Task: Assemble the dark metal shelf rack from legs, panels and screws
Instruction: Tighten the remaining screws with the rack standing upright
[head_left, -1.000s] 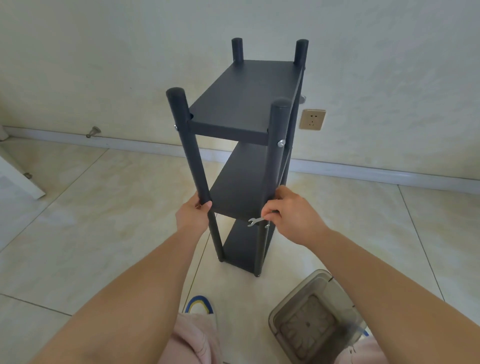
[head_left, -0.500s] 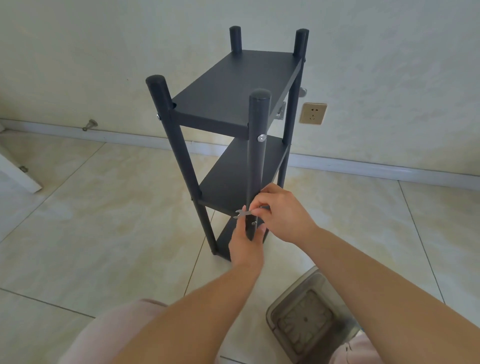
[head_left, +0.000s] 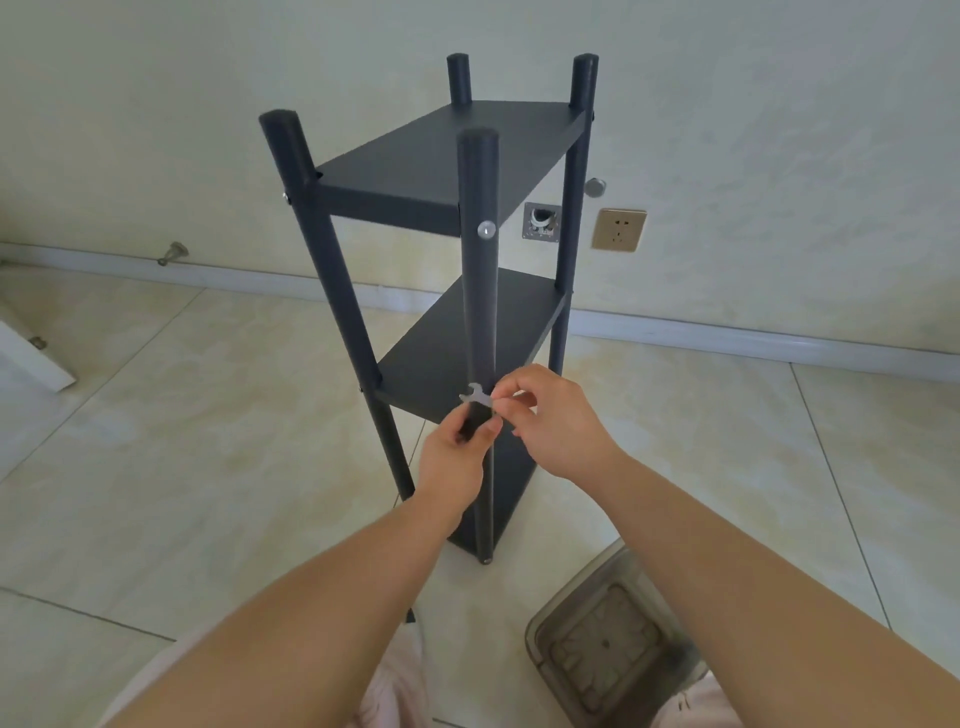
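Note:
The dark metal shelf rack (head_left: 436, 156) stands upright on the floor, with three panels between its legs. A silver screw (head_left: 486, 229) shows on the near right leg (head_left: 479, 312) under the top panel. My left hand (head_left: 457, 452) grips that leg at the middle panel's height. My right hand (head_left: 556, 421) pinches a small flat silver wrench (head_left: 475, 396) against the leg there. The screw under the wrench is hidden by my fingers.
A clear plastic box (head_left: 613, 649) sits on the tiled floor at my lower right. A wall socket (head_left: 618, 230) and a metal wall fitting (head_left: 541, 222) are behind the rack. A door stop (head_left: 174, 253) juts out at the skirting, and a white board edge (head_left: 31, 358) lies far left.
My left hand left the near left leg and moved right onto the near right leg below the wrench. My right hand stayed on the wrench. The view shifted so the rack sits more central.

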